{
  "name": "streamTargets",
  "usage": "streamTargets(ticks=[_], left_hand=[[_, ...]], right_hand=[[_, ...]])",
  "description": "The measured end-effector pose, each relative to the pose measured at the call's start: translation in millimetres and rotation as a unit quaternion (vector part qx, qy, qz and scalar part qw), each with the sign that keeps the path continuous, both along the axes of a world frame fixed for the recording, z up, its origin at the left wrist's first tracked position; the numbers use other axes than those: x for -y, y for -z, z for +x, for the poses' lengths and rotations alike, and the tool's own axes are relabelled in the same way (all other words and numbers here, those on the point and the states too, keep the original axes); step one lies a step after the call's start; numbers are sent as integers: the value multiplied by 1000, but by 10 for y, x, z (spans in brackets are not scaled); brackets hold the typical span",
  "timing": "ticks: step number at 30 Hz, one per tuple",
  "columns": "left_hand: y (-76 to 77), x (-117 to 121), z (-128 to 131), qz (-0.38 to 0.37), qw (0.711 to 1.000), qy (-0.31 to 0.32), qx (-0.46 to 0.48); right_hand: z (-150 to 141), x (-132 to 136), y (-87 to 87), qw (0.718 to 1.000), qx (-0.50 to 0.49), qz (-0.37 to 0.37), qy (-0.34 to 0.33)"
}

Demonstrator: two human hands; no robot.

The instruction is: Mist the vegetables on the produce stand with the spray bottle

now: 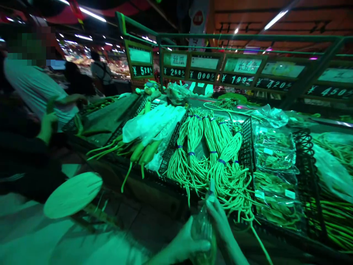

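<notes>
Plastic bag held by left hand and right hand, both grips closed on it, just short of the desk edge. Bundled long beans overhang that edge.

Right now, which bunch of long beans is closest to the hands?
The front right bunch: its blue band sits lowest, and its loose ends hang nearest the clear bag in the left hand and right hand.
</notes>
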State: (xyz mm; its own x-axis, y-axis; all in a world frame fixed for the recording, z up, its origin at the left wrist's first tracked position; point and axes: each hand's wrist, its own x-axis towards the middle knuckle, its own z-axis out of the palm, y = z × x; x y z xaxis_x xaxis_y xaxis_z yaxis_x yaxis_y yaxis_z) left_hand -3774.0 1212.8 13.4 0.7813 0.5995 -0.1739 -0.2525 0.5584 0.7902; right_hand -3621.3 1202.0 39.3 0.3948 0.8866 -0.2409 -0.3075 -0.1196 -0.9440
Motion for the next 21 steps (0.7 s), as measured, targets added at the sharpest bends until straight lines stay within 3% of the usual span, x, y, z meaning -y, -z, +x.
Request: streamTargets(ticks=[6, 10, 15, 21], left_hand=[[105, -341, -826, -17, 986, -150, -76], [125, -463, -1083, -74, 973, -188, -114], [54, -597, -979, -21, 986, -121, -115], [-36, -778, -298, 53, 994, 72, -56]], right_hand=[[-946, -838, 66, 991, -59, 29, -117], [-1243, -1087, 128, 989, -60, 40, -127], [-1062, -1023, 71, 995, -56, 38, -69], [-375, -577, -136, 996, -45, 32, 66]])
